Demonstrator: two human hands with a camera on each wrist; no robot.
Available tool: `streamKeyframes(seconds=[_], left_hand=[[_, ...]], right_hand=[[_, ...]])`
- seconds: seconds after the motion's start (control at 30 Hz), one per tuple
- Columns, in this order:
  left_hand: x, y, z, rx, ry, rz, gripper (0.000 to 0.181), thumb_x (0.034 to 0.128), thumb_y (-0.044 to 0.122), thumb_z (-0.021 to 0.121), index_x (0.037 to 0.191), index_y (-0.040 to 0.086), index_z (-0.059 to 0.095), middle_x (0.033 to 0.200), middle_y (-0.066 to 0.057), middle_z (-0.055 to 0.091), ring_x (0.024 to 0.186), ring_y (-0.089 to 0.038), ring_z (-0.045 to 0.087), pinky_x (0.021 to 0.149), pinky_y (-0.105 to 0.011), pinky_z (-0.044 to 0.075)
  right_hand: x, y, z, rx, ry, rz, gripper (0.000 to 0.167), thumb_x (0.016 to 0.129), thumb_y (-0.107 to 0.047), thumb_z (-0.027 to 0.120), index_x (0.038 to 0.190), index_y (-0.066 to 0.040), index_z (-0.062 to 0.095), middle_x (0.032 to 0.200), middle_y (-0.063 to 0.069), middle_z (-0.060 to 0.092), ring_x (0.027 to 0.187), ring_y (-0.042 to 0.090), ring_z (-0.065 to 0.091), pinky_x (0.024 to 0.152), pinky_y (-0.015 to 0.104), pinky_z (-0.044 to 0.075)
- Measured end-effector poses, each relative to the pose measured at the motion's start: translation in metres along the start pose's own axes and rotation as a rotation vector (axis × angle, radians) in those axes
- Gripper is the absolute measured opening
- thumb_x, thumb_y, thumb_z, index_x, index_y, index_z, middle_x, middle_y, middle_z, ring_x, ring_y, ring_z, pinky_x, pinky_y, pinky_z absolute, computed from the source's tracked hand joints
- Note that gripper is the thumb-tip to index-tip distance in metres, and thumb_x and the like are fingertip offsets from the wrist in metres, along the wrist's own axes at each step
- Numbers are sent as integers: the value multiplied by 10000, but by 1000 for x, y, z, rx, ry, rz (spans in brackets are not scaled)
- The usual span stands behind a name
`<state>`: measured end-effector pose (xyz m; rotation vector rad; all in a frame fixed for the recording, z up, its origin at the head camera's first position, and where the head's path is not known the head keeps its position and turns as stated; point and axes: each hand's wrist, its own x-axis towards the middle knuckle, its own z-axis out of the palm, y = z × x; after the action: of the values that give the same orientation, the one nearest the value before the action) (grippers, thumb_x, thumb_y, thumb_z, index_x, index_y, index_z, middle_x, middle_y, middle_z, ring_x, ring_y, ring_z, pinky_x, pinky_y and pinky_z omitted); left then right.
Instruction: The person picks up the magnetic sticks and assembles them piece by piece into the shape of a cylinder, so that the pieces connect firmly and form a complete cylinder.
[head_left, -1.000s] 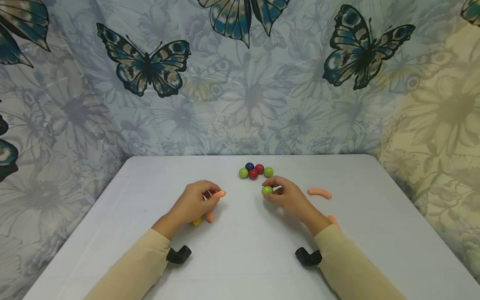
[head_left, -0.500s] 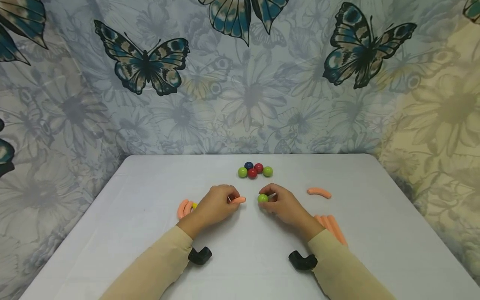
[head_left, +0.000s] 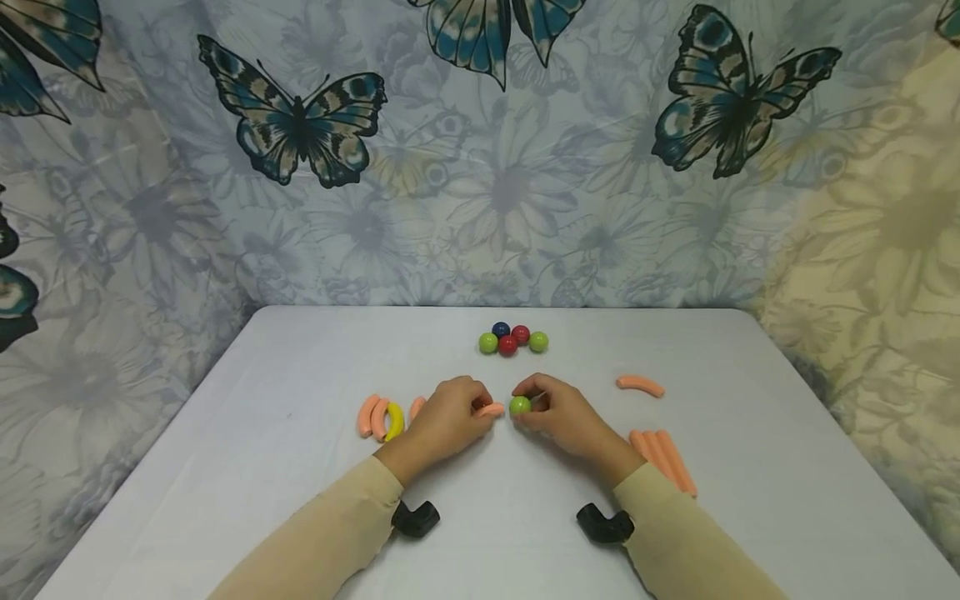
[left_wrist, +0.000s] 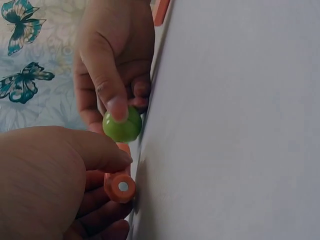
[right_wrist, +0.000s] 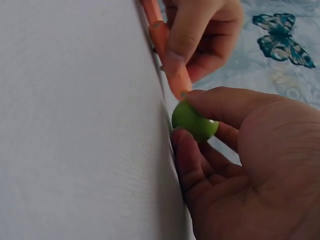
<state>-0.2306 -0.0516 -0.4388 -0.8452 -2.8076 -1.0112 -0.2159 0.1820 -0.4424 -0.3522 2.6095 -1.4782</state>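
Observation:
Over the middle of the table my left hand [head_left: 450, 418] pinches a short orange stick [head_left: 491, 409] between thumb and fingers. A pale round dot marks its near end [left_wrist: 123, 186] in the left wrist view. Facing it, my right hand [head_left: 564, 418] holds a glossy green ball [head_left: 520, 406] between thumb and fingertips. The stick's tip points at the ball and lies very close to it in the right wrist view; whether they touch I cannot tell. Left of my left hand lie curved orange sticks [head_left: 367, 415] and a curved yellow stick [head_left: 394, 422].
Farther back sit a blue ball [head_left: 501, 331], two red balls [head_left: 507, 345] and two green balls [head_left: 538, 342], grouped together. Straight orange sticks [head_left: 667, 461] lie side by side near my right forearm. Behind them is a curved orange stick [head_left: 640, 385]. Butterfly-print cloth [head_left: 510, 192] hangs behind the white table [head_left: 300, 517].
My left hand has moved right with the orange stick, uncovering the curved sticks. My right hand has come slightly left and nearer with the green ball. The gap between stick and ball has narrowed.

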Motion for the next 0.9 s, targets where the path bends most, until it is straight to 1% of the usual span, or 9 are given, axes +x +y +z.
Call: streamKeyframes(seconds=[0.1,0.2,0.3,0.4,0.57,0.67,0.73,0.83,0.9], left_hand=[[0,1,3,-6,4,29,116,1011,204,806,933,130,762,848,58,612,769,-109,566,687,-296,513],[0,1,4,-5,18,40,115,1018,206,803,946,126,761,845,51,612,763,-113,564,684,-300,510],[-1,0,4,-12,28,32,115,1022,220,804,974,121,772,851,56,622,776,-116,577,691,-301,519],[-1,-1,2,-23,39,2,102,1021,214,789,1031,112,783,895,63,650,807,-110,595,708,-293,533],[0,-3,-11,-46,92,-47,127,1043,211,747,1114,111,780,974,51,686,798,-128,599,707,-312,537],[2,-6,-20,-81,144,-63,133,1069,227,723,1122,121,786,970,54,690,781,-134,589,698,-330,528],[2,-9,-27,-121,173,-88,166,1089,251,700,1156,126,785,982,58,693,793,-137,596,707,-342,527],[2,-15,-37,-196,209,-130,288,1124,351,644,1258,121,755,1013,30,703,817,-164,610,720,-376,526],[2,-20,-43,-249,223,-159,406,1141,446,587,1347,117,705,1060,3,727,875,-194,643,768,-412,540]], right_hand=[[-1,-1,2,-11,2,3,262,959,-86,838,1196,-103,726,1033,10,680,889,219,597,747,340,513],[-1,-2,3,-17,5,-7,266,954,-77,842,1193,-94,728,1027,11,681,883,216,596,752,344,517],[-1,-2,3,-23,9,-14,264,956,-75,838,1198,-96,733,1033,10,685,884,217,597,759,356,521],[-1,-1,3,-42,11,-24,272,961,-81,835,1217,-97,745,1060,8,685,899,217,595,774,372,524],[-1,0,1,-97,39,-24,265,965,-92,831,1218,-98,752,1078,14,670,914,221,590,785,389,524],[-2,-1,-1,-112,57,-3,255,968,-96,827,1207,-90,736,1062,23,665,901,222,589,763,391,524],[-1,0,-3,-118,63,8,252,971,-100,822,1204,-87,724,1059,29,665,897,224,590,755,393,523],[0,1,-4,-127,66,17,244,975,-106,815,1195,-91,712,1079,31,669,913,222,597,769,390,528],[0,1,-5,-133,63,20,236,973,-104,814,1182,-93,706,1087,32,668,929,226,597,787,395,532]])
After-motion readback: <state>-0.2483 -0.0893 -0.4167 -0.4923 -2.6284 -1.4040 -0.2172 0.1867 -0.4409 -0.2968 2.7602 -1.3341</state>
